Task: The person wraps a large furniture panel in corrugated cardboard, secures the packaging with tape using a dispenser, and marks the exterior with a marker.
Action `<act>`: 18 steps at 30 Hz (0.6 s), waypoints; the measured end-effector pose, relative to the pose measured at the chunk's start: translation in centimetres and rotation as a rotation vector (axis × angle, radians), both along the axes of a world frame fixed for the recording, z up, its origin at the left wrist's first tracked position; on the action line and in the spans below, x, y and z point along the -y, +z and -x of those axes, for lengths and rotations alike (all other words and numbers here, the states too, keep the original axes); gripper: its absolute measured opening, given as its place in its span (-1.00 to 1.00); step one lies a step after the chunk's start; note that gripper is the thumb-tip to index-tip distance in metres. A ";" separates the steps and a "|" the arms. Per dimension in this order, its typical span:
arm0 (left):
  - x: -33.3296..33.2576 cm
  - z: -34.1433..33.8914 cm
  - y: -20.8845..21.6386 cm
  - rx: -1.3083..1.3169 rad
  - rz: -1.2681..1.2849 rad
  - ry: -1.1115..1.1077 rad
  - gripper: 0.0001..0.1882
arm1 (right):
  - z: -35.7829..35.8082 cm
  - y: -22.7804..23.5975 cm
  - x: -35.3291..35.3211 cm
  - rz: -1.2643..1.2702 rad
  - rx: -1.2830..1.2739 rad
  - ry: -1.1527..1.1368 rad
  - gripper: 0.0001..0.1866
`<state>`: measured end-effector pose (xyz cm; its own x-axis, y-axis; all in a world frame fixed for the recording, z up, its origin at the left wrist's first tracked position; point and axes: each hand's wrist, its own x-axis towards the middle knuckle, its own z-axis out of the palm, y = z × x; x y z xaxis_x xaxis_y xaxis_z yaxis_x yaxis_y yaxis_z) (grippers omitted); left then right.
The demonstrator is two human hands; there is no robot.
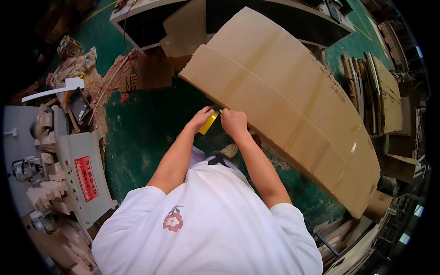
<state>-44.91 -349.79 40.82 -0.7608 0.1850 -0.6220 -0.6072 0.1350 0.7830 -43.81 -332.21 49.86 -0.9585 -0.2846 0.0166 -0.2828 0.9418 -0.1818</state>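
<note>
A long, flat cardboard box [284, 91] slants across from the upper middle to the lower right, bands of tape crossing its top. Beside its near left edge, my left hand [201, 118] is closed on a yellow roll of tape [209, 123], whose shiny yellow side shows below the fingers. Close to it on the right, my right hand [233, 123] makes a fist against the box's edge. Something small and pale pokes out between the two hands, too small to name. The fingers of my right hand hide most of what they grip.
A white-edged workbench [137, 18] stands behind the box. Flat cartons [387, 98] lean upright at the right. To the left are a grey machine table [82, 169] with a red label, wooden pieces [48, 195], and sawdust on the green floor [137, 151].
</note>
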 end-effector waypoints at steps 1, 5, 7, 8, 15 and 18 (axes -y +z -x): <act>1.4 -0.2 -1.4 -0.130 0.063 0.000 -0.53 | 0.3 -1.8 1.8 -0.072 0.003 0.010 -0.85; 4.1 -0.3 -0.1 -0.173 0.276 -0.234 -0.57 | 0.3 -4.2 3.6 -0.201 0.215 -0.099 -0.82; 7.9 -1.1 -1.8 -0.238 0.351 -0.243 -0.56 | -0.1 -1.8 5.7 -0.107 0.352 -0.180 -0.74; 9.4 -1.7 -2.3 -0.216 0.359 -0.259 -0.55 | -0.2 -1.0 5.6 0.009 0.452 -0.155 -0.72; 23.4 -5.3 -8.3 0.170 0.512 -0.175 -0.58 | 3.0 -1.3 5.1 0.227 0.516 -0.160 -0.71; 24.6 -3.9 -6.9 0.254 0.378 0.075 -0.59 | 4.0 0.0 3.4 0.395 0.208 -0.518 -0.71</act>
